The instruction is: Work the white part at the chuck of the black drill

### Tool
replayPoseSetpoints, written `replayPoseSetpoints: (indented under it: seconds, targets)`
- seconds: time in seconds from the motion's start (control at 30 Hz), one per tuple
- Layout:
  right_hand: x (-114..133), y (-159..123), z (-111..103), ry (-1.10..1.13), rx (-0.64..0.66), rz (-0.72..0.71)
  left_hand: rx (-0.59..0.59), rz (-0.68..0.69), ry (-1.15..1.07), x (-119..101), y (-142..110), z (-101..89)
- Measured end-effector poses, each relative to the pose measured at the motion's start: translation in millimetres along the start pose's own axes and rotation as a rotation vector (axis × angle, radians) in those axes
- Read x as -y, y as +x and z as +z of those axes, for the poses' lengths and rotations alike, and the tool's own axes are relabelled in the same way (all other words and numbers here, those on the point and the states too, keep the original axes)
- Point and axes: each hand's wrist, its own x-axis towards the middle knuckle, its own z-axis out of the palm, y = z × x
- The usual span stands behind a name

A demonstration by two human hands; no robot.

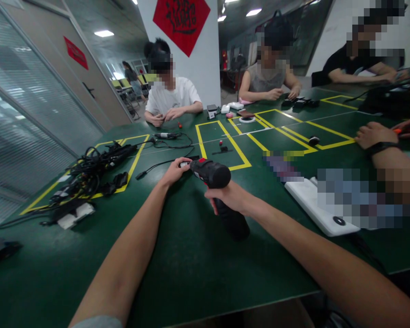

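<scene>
My right hand [229, 197] is wrapped round the grip of a black cordless screwdriver [214, 182] with a red detail near its nose, held above the green table [191, 259]. Its nose points left, towards my left hand [175, 170]. That hand is closed on a small white and black part [184, 163] at the tool's tip, resting on the table. A thin black cable [157, 166] runs left from there.
A tangle of black cables and adapters [92, 173] lies at the left inside yellow tape lines. A white flat device [319, 212] sits to the right. Three people sit at the far side; another person's hand [374, 134] rests at the right.
</scene>
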Motion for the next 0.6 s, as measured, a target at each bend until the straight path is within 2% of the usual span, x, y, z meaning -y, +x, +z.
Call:
replayPoseSetpoints:
  seconds: [0.6]
  targets:
    - [3.7, -1.9, 1.6, -0.043, -0.033, -0.010, -0.003, -0.014, 0.061, -3.8, 0.0, 0.8]
